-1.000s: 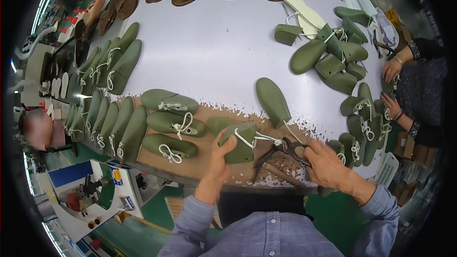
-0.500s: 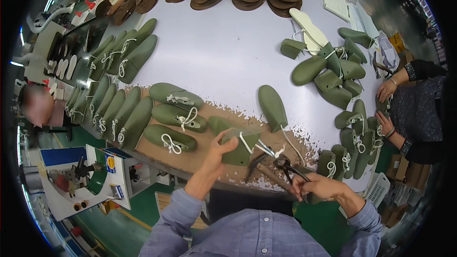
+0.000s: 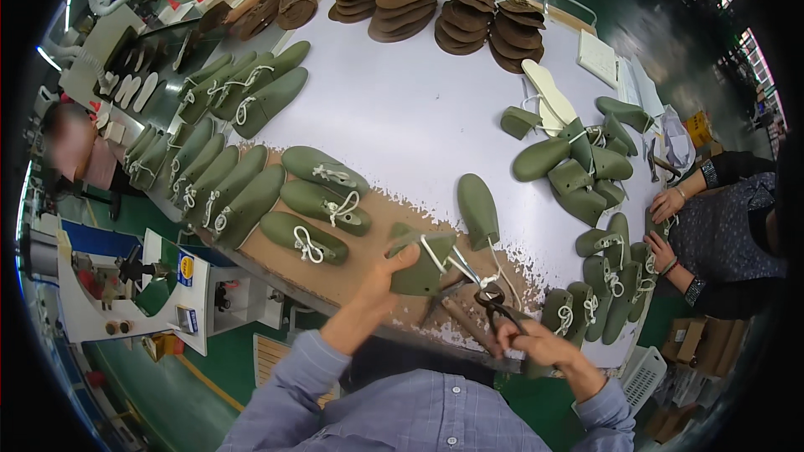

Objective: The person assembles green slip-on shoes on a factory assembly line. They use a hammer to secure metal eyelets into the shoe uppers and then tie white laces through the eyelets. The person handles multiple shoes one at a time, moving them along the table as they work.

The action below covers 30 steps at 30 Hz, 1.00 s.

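Note:
My left hand (image 3: pixel 377 291) is closed around a green shoe last (image 3: pixel 419 272) near the table's front edge. White cord (image 3: pixel 439 254) loops through the last and stretches to the right. My right hand (image 3: pixel 538 341) grips dark metal pincers (image 3: pixel 496 300), whose jaws are at the knotted end of the cord; I cannot tell whether they bite it. Just beyond, another green shoe last (image 3: pixel 477 208) lies on the table with cord trailing from its heel. Under the pincers lies a wooden-handled tool (image 3: pixel 466 323), its head partly hidden.
Corded green lasts (image 3: pixel 243 201) stand in rows at the left. More lasts (image 3: pixel 578 172) are heaped at the right, near a pale insole (image 3: pixel 548 96). Stacked brown shoe uppers (image 3: pixel 406 12) line the far edge. A co-worker's hands (image 3: pixel 666 201) rest at the right edge.
The whole view has shifted and turned slightly. My left hand still holds the last, and my right hand with the pincers remains at the cord's end.

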Each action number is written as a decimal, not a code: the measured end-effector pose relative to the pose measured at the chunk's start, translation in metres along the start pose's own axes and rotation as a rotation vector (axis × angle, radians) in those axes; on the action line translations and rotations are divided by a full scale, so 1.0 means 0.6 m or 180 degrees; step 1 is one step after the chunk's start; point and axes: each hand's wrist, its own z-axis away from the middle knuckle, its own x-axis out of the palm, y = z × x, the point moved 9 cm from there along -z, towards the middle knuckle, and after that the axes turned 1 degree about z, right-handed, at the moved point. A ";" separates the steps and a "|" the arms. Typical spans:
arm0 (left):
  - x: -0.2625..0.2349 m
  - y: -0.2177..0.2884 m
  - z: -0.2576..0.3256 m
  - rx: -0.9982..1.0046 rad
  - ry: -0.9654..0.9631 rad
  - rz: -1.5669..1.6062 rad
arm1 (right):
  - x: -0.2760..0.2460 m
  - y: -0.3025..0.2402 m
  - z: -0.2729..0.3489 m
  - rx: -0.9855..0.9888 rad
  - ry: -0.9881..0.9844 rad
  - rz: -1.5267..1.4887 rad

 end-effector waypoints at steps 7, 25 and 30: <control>-0.013 0.023 0.009 0.1114 0.0247 -0.1763 | -0.013 -0.091 0.027 -0.0292 0.1964 0.3905; -0.061 -0.099 0.114 0.0250 0.0174 -0.0883 | 0.155 -0.017 -0.118 -0.0289 0.1508 0.2750; -0.118 -0.013 0.155 0.1208 0.0574 -0.1957 | 0.208 -0.034 -0.116 -0.0381 0.1527 0.2749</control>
